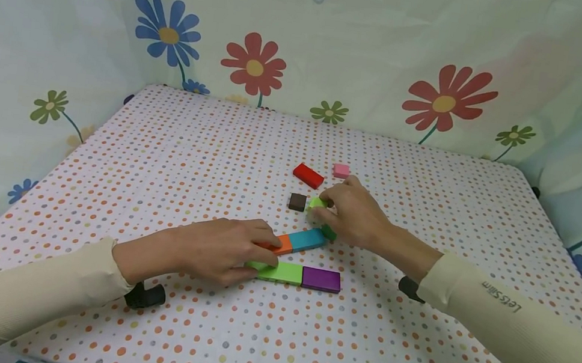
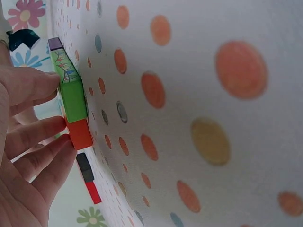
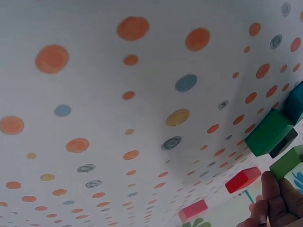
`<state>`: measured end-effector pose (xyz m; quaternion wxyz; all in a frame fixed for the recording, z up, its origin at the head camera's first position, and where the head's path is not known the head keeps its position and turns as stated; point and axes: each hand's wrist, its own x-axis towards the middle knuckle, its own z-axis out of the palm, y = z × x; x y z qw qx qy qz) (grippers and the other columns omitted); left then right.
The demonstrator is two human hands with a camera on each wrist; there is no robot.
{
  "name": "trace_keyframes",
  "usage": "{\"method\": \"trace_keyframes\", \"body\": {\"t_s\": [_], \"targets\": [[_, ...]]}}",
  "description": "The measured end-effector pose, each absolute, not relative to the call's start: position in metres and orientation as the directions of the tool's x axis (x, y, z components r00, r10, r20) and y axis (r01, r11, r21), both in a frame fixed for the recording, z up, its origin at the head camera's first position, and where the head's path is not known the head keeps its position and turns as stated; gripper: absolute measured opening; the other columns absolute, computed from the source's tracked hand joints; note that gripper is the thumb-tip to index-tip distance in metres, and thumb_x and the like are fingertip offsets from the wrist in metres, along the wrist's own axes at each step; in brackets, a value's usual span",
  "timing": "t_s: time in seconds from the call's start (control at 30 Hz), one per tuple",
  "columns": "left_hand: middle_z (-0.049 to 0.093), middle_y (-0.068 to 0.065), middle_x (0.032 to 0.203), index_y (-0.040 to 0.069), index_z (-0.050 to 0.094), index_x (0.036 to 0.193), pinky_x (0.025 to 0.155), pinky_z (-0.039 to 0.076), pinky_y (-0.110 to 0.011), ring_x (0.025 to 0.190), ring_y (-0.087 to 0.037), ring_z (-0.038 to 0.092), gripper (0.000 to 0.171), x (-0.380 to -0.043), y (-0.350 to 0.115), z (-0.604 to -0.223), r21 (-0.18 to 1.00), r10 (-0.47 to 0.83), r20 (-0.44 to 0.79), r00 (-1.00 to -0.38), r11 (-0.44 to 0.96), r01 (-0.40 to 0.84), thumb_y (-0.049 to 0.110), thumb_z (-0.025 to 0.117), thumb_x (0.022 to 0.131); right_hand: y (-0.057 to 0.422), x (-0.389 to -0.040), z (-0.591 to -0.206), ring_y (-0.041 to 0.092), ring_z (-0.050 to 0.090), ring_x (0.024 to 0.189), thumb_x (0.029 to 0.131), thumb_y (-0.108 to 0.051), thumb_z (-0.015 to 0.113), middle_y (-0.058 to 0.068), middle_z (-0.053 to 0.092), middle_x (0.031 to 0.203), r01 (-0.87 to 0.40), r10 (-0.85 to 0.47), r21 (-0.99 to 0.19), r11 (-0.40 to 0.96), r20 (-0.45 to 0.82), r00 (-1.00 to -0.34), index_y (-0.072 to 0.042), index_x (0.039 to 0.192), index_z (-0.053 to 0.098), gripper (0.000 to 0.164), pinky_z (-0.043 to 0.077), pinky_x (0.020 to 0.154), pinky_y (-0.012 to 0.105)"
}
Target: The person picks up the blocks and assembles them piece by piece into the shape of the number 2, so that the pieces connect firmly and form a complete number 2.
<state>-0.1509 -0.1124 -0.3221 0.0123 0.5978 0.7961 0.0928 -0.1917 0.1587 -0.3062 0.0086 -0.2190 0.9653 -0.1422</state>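
Fingers of the right hand (image 1: 356, 215) are pinching a lime block (image 1: 317, 203) near the brown block (image 1: 297, 203). Left hand (image 1: 217, 249) is holding its fingers slightly apart, touching the orange block (image 1: 284, 245), thumb against the green block (image 1: 282, 272). Colourful print (image 2: 65, 66) is marking the green one; blue block (image 1: 308, 240) and purple block (image 1: 321, 280) are adjoining, smooth, rectangular. Right sleeve (image 1: 503, 319) is reading "Let'sSlim". Cloth (image 1: 207, 153) is showing dots.

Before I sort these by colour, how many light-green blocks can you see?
2. One long light-green block touches the purple block, partly covered by the left hand; a second light-green block is pinched in the right hand. The hands may hide others.
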Motion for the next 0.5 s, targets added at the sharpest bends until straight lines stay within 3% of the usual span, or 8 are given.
{"method": "trace_keyframes", "body": {"t_s": [0.5], "targets": [[0.063, -0.002, 0.133, 0.020, 0.072, 0.119, 0.103, 0.048, -0.032, 0.122, -0.017, 0.055, 0.024, -0.151, -0.111, -0.322, 0.152, 0.955, 0.098, -0.279, 0.263, 0.953, 0.019, 0.067, 0.095, 0.170, -0.191, -0.308, 0.027, 0.048, 0.106, 0.096, -0.029, 0.071, 0.010, 0.073, 0.113, -0.402, -0.402, -0.204, 0.893, 0.044, -0.915, -0.003, 0.120, 0.073, 0.035, 0.045, 0.087, 0.041]]}}
